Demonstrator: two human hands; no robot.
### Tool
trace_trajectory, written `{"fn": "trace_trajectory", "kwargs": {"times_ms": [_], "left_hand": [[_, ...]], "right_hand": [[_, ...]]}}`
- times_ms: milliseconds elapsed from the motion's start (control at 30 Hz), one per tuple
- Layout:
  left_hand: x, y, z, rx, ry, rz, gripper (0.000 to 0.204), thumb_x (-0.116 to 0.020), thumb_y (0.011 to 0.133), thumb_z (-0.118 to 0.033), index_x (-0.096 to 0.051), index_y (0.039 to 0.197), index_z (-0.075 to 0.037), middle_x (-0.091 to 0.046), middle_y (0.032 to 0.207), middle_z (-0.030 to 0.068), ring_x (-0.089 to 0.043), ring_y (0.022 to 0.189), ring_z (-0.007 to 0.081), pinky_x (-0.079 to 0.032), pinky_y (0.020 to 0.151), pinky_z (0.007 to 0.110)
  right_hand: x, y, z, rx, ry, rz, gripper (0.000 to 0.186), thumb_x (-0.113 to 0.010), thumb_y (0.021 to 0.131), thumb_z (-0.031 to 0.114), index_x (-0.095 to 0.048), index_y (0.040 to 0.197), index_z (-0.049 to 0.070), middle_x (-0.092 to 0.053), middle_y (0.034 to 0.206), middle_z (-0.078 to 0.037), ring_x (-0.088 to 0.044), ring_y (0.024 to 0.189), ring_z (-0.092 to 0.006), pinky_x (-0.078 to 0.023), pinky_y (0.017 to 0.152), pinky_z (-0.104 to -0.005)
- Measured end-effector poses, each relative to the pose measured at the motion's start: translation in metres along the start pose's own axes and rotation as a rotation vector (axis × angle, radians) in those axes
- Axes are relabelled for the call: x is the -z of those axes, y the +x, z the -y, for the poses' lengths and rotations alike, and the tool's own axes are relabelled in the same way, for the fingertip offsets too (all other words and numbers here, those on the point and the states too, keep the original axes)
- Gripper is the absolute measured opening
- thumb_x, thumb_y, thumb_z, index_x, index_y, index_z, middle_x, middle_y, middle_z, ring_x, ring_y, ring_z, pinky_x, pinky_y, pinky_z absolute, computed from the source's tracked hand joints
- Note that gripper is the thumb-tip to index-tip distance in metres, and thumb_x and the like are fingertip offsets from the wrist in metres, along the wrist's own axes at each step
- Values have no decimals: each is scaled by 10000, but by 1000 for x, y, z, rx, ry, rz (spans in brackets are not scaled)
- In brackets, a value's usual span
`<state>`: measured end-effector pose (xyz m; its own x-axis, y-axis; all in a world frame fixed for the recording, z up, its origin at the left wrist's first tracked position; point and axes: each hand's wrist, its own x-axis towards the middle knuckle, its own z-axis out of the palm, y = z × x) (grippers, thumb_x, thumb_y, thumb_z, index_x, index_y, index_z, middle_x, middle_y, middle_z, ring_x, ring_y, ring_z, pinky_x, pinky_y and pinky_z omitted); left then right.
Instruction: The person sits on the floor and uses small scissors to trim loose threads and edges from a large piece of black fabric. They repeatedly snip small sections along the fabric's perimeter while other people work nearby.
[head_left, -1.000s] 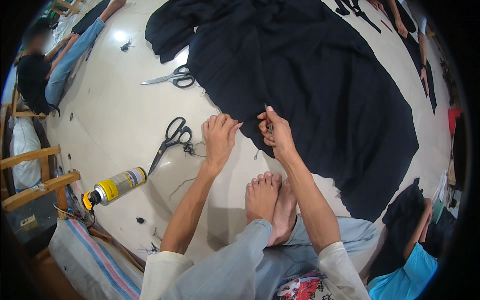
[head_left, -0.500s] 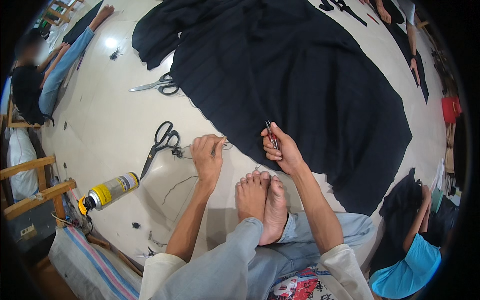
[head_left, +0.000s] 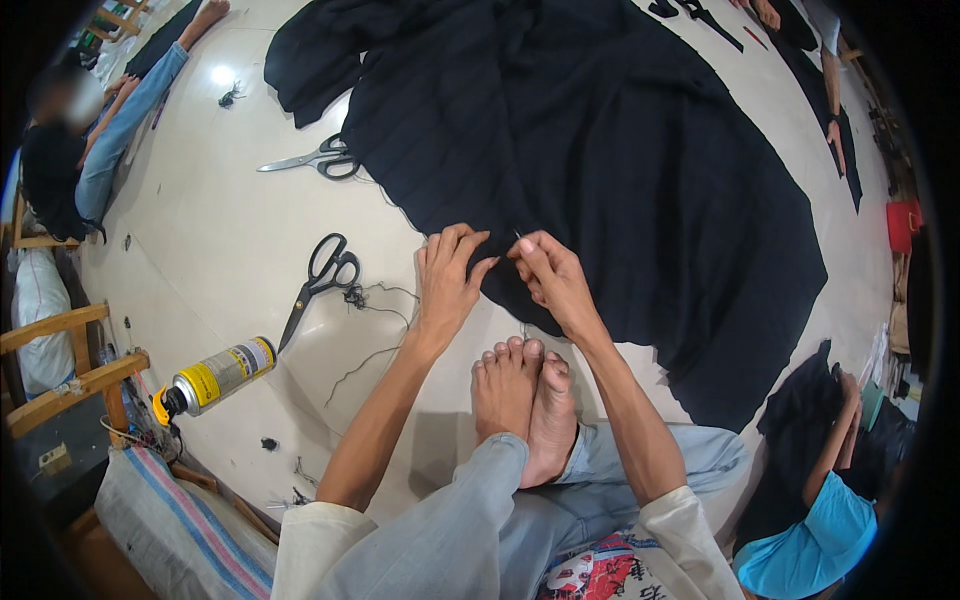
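A large piece of black cloth (head_left: 620, 180) spreads over the pale floor before me. Over its near left edge, my left hand (head_left: 452, 275) is open, thumb and forefinger apart, with nothing visible between them. Close beside it, my right hand (head_left: 552, 280) is closed around a small pointed metal tool (head_left: 518, 234); only its thin tip shows above the fingers. The two hands face each other a short gap apart. Loose dark thread (head_left: 360, 368) trails on the floor left of my left wrist.
Black-handled scissors (head_left: 318, 287) and a second pair (head_left: 312, 160) lie on the left. A yellow-and-grey spray can (head_left: 228, 374) lies near a wooden frame (head_left: 80, 385). My bare feet (head_left: 522, 400) rest just below the cloth. Other people sit at left and right, some handling dark cloth.
My left hand has moved up and right onto the cloth edge, its fingers spreading from a pinch. The right hand has turned inward and risen slightly, the tool now mostly hidden.
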<state>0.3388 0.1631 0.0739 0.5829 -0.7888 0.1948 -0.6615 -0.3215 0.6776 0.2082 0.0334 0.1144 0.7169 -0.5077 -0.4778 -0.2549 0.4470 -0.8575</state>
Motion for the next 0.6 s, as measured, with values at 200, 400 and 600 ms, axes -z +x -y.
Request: {"fn": "trace_trajectory", "kwargs": {"times_ms": [200, 400, 600], "left_hand": [[0, -1, 10, 187, -165, 3, 168, -842, 825, -99, -800, 982, -60, -713, 961, 74, -647, 888, 229, -466, 861, 374], [10, 8, 8, 323, -414, 15, 151, -778, 921, -123, -806, 1020, -12, -768, 882, 81, -669, 825, 152, -504, 775, 307], [11, 8, 0, 430, -483, -7, 188, -753, 953, -157, -798, 1015, 15, -770, 886, 107, -649, 818, 163, -495, 779, 315]], "right_hand": [[5, 28, -17, 196, -549, -68, 354, -664, 1031, 329, -689, 1008, -24, -586, 651, -141, -554, 594, -199, -404, 595, -395], [8, 14, -17, 389, -845, -43, 307, -683, 1006, 260, -639, 906, -27, -605, 641, -161, -560, 554, -285, -448, 568, -388], [-7, 14, -15, 349, -1019, -105, 295, -651, 1012, 262, -634, 951, -26, -697, 739, -259, -706, 676, -449, -557, 608, -509]]}}
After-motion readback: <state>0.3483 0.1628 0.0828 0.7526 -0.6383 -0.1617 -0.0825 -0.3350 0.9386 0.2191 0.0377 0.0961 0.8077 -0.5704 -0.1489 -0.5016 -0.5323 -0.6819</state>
